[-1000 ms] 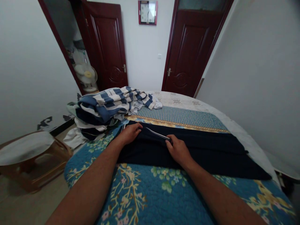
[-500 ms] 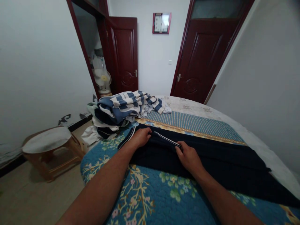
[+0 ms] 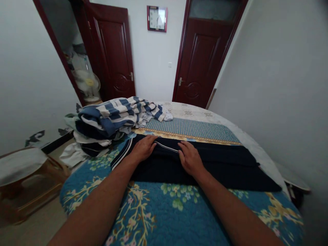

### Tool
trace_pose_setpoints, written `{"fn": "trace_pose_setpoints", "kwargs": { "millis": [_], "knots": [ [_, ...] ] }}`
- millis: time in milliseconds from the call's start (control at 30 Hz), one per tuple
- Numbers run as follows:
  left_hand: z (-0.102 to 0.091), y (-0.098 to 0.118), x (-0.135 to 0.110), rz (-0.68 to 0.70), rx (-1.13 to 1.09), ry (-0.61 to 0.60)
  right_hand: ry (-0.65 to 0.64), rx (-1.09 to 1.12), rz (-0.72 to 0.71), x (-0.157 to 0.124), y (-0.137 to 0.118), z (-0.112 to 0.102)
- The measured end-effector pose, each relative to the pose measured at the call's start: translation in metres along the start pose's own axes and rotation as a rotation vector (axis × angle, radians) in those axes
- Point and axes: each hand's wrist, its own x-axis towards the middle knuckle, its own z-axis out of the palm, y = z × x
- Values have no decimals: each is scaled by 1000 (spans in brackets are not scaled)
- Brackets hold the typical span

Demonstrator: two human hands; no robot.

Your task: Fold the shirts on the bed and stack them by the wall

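A dark navy garment with white-striped trim lies folded into a long strip across the blue floral quilted cover. My left hand rests on its left part, near the striped edge, with the fingers stretched out and the thumb apart. My right hand lies on the middle of the garment with its fingers spread. Between the two hands runs a thin white-edged trim, whose right end meets my right fingertips. The cloth under my palms is hidden.
A heap of clothes, with a blue-and-white striped one on top, sits at the table's back left. A patterned white tablecloth shows behind. A stool stands on the floor at left. Two dark red doors are beyond.
My right hand has let go of the trim and now lies spread on the garment. The garment's right end has drawn in and lies straighter. The view has turned to the right.
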Motion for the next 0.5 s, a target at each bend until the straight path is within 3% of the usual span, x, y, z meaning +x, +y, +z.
{"fn": "trace_pose_setpoints", "kwargs": {
  "millis": [167,500],
  "knots": [
    [17,-12,2,-68,152,-181,-252,-73,177,3,5,0],
    [28,-26,9,-152,278,-207,-327,-176,421,9,53,-18]
  ]
}}
